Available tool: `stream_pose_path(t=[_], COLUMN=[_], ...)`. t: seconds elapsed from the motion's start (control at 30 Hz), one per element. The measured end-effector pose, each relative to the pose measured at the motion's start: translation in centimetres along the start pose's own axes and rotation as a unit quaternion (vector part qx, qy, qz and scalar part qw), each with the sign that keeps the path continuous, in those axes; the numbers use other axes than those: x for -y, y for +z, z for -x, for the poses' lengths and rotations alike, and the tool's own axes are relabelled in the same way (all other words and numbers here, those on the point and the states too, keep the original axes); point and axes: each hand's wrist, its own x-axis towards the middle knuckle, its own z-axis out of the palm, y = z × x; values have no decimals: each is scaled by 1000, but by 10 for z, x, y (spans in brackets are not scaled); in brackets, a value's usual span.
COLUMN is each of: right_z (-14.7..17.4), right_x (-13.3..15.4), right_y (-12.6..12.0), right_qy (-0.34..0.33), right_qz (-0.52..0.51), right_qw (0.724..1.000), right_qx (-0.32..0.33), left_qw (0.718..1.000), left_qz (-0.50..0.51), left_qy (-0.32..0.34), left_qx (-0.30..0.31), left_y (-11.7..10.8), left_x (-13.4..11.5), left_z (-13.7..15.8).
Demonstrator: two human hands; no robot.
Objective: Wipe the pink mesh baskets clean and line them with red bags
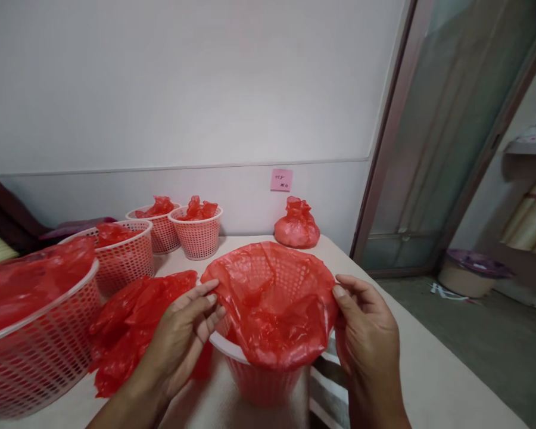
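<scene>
A pink perforated plastic basket (263, 384) stands at the table's near edge in front of me. A thin red plastic bag (281, 322) lies inside it and is spread over most of its rim; the near left part of the white rim shows bare. My left hand (187, 328) pinches the bag's edge at the left side of the rim. At the right side, my right hand (364, 316) grips the bag's edge between thumb and fingers. Left of the basket, beside my left forearm, lies a crumpled heap of red plastic bags (134, 322).
Several more baskets with red bags stand left, among them a large basket (40, 351) and a small basket (199, 238) near the wall. A tied red bag (297, 223) sits at the back under a pink note (281, 180). The table (429, 369) ends at right; a bin (469, 274) stands beyond.
</scene>
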Motion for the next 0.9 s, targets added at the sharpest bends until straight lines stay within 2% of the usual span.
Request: stream_pose_path(t=[0.1, 0.17, 0.23, 0.37, 0.43, 0.5, 0.57, 0.63, 0.7, 0.8, 0.9], right_z=[-1, 1, 5, 18, 24, 29, 32, 33, 32, 29, 29], right_x=[2, 2, 1, 2, 4, 6, 6, 6, 6, 5, 7], right_y=[2, 3, 4, 7, 10, 12, 14, 14, 14, 13, 14], right_qy=[58, 64, 37, -49, -96, -141, -189, -240, -279, -293, -301], right_qz=[-92, -107, -80, 52, 95, 134, 186, 239, 270, 268, 258], right_qw=[994, 992, 996, 997, 991, 976, 944, 905, 881, 875, 872], right_qx=[3, 0, -13, -22, 17, 98, 196, 257, 271, 275, 286], left_qw=[996, 991, 987, 985, 980, 972, 963, 947, 926, 899, 911], left_qz=[73, 109, 124, 83, 36, -28, -92, -145, -194, -246, -229], left_qy=[-32, -49, -42, 23, 53, 79, 108, 143, 166, 161, 149], left_qx=[37, 67, 93, 149, 188, 218, 231, 248, 279, 324, 309], left_y=[5, 8, 12, 24, 32, 40, 47, 51, 52, 48, 41], left_x=[0, 1, 3, 7, 11, 17, 22, 26, 28, 24, 17], left_z=[4, 5, 6, 1, -2, -4, -3, 2, 10, 17, 5])
